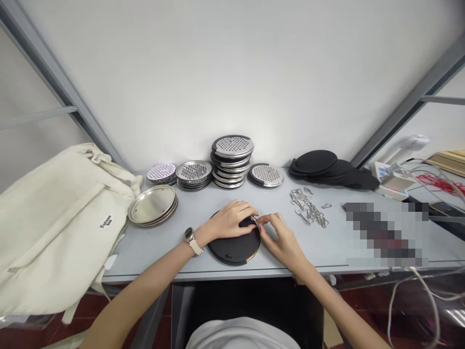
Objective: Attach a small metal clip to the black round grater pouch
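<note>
A round black disc [232,249] with a shiny metal edge at its lower right lies flat near the table's front edge. My left hand [232,220] rests across its top, fingers bent toward the disc's right rim. At that rim my right hand [281,237] pinches a small silver clip [255,222], partly hidden by the fingers. The two hands' fingertips almost meet there. Right of my hands, a loose pile of silver carabiner clips [308,208] is spread on the table.
Along the wall stand a tall stack of perforated metal discs [232,167], a shorter grater stack [194,174], a single perforated disc [267,175] and black covers [316,162]. Plain metal plates [152,206] lie left, beside a cream bag [54,228]. A white device [392,182] stands right.
</note>
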Demonstrator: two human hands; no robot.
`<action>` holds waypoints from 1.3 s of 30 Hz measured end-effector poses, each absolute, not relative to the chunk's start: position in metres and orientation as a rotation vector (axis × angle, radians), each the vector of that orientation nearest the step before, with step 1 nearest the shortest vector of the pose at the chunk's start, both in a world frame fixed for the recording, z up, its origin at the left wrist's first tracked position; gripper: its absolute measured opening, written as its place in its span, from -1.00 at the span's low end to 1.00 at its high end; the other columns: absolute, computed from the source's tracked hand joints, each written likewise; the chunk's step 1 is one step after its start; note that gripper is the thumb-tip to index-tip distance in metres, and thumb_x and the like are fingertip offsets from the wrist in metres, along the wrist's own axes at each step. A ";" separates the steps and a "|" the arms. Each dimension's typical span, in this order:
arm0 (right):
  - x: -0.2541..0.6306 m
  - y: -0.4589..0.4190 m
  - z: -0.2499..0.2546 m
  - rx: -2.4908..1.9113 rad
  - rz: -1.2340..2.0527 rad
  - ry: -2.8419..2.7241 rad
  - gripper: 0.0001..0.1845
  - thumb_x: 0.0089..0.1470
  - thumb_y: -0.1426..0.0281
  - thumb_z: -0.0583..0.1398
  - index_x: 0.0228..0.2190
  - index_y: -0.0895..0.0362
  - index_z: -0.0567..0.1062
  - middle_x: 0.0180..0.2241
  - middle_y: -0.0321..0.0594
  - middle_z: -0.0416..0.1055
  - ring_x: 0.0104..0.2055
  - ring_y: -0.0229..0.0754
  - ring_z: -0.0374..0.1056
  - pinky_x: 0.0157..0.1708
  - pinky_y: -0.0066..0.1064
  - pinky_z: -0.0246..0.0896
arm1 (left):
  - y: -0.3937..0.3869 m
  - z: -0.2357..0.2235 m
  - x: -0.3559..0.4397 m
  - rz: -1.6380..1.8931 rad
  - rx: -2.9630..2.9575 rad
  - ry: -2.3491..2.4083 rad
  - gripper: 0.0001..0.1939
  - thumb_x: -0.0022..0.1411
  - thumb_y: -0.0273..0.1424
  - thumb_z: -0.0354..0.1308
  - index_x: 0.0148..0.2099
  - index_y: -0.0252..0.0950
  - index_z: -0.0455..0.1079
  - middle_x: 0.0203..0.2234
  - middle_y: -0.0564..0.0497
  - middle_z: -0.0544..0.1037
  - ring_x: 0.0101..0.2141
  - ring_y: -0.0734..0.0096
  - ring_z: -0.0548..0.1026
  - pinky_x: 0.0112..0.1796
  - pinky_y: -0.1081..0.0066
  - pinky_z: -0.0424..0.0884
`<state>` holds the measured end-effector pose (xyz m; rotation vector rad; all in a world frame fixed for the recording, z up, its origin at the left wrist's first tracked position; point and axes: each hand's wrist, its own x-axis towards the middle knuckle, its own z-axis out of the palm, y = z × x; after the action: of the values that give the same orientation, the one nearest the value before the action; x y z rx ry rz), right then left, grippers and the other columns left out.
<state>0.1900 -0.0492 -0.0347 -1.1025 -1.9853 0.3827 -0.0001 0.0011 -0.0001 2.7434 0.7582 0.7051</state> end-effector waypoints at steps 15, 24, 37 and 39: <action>0.190 -0.048 -0.037 -1.112 0.488 -1.977 -0.96 0.17 0.43 0.06 -0.30 0.05 0.29 -0.31 -0.20 0.33 -0.19 -0.13 0.28 -0.17 -0.24 0.24 | 0.001 -0.003 0.000 0.707 2.750 0.757 -0.82 0.21 -0.44 0.07 -0.11 -0.28 0.29 -0.22 -0.04 0.45 -0.18 0.31 0.40 -0.10 0.33 0.28; 0.190 -0.048 -0.036 -1.081 0.493 -1.966 -0.93 0.18 0.43 0.05 -0.29 0.06 0.32 -0.30 -0.19 0.36 -0.18 -0.13 0.30 -0.16 -0.25 0.25 | 0.000 -0.002 -0.002 0.696 2.697 0.680 -0.82 0.25 -0.46 0.03 -0.08 -0.29 0.29 -0.26 -0.02 0.47 -0.21 0.37 0.42 -0.14 0.39 0.31; 0.193 -0.044 -0.038 -1.109 0.732 -1.827 -0.91 0.17 0.33 0.08 -0.31 0.08 0.34 -0.35 -0.25 0.38 -0.28 -0.22 0.34 -0.22 -0.38 0.24 | 0.000 -0.002 -0.001 0.699 2.745 0.736 -0.80 0.22 -0.47 0.04 -0.09 -0.29 0.30 -0.25 -0.03 0.45 -0.20 0.35 0.41 -0.12 0.37 0.30; 0.193 -0.042 -0.039 -1.093 0.803 -1.786 -0.89 0.17 0.30 0.09 -0.34 0.08 0.33 -0.36 -0.26 0.40 -0.29 -0.22 0.35 -0.24 -0.39 0.25 | 0.000 -0.002 -0.001 0.711 2.757 0.745 -0.79 0.21 -0.45 0.04 -0.08 -0.28 0.31 -0.24 -0.04 0.45 -0.19 0.33 0.41 -0.11 0.36 0.30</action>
<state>0.1934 -0.0420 -0.0394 -1.0925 -1.7856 0.8026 -0.0009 -0.0004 -0.0023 2.7575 0.7449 0.7108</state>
